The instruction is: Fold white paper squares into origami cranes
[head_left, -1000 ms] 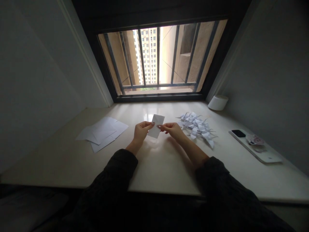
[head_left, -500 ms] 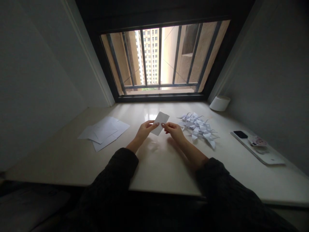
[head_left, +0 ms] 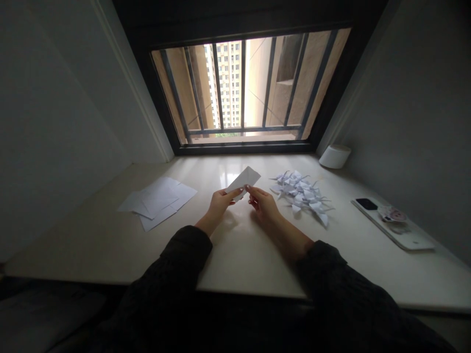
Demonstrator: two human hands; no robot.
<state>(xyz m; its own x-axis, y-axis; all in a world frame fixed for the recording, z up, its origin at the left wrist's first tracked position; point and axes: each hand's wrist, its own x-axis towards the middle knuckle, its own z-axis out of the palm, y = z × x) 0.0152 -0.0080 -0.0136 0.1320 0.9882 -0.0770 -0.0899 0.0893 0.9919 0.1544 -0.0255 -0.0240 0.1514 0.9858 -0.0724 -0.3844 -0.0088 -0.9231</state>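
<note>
White paper rectangle (head_left: 245, 181) is held in the air above the middle of the bench (head_left: 243, 255), tilted, its long axis rising toward the far right. I read the left hand (head_left: 221, 206) as closed on its lower-left end, thumb and fingers pinching the sheet. The right hand (head_left: 262, 204) is half curled, fingertips (head_left: 248, 188) touching the lower edge; from this view I cannot tell whether it grips the sheet or only meets it. The fingers hide the lower part of the sheet, and I cannot make out any crease on it. Open bench lies below and in front of both hands, out to the near edge. To the left, well apart from the left hand, lies a loose stack of white paper sheets (head_left: 157, 203). A pile of folded paper cranes (head_left: 300, 196) sits just beyond the right hand, not touching it. Farther right lies a white phone (head_left: 390, 225), face down, with a dark camera block and a small printed item on its back, too small to read. A white cylindrical object (head_left: 334, 157) stands in the far right corner, below the barred window (head_left: 243, 88). Dark knit sleeves (head_left: 184, 255) run off the bottom of the frame.
</note>
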